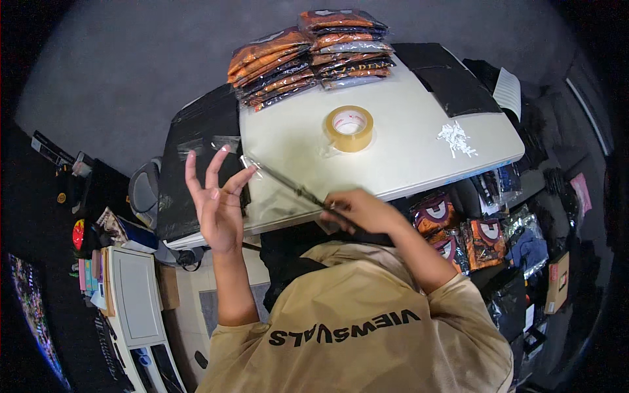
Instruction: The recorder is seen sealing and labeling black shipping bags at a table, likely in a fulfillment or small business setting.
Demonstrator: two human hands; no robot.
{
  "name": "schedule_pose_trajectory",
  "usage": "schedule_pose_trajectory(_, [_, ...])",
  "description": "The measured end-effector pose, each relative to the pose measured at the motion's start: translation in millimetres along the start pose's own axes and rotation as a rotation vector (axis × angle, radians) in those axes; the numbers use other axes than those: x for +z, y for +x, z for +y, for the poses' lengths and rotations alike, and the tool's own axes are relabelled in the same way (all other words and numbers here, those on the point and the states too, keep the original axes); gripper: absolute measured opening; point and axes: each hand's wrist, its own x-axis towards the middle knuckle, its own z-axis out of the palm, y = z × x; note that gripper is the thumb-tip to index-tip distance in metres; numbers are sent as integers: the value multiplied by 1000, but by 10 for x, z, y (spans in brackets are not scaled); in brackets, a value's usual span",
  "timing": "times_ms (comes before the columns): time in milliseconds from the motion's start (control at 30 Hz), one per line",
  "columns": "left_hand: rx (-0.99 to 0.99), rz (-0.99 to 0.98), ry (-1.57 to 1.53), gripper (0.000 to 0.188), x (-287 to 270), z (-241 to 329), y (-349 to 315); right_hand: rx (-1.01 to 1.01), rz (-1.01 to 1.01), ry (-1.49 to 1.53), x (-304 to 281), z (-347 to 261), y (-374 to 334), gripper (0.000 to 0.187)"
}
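Grasping scissors (300, 192) with the right hand (357, 211) over the worktop's (406, 144) near edge, left hand's (220, 213) grip released, I'm ideally angling the blades clear of its spread fingers (213, 169).

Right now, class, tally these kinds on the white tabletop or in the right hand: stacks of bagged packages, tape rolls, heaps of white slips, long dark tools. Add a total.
Stacks of bagged packages (left stack, right stack): 2
Tape roll: 1
Heap of white slips: 1
Long dark tool in the right hand: 1
Total: 5
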Motion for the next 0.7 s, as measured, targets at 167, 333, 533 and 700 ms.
schedule_pose_trajectory(167, [-9,-9,-13,91,65,-85,57,-37,449,-481,-796,-237,-11,30])
schedule_pose_trajectory(333, [-62,-81,-51,93,330,-279,135,-40,573,-686,-1422,-126,202,34])
schedule_pose_trajectory(533, [-111,-235,23,97,866,-570,237,-48,565,-816,-1585,102,269,31])
schedule_pose_trajectory(700, [-146,-354,36,102,1359,-933,249,-324,766,-457,-1416,125,-255,22])
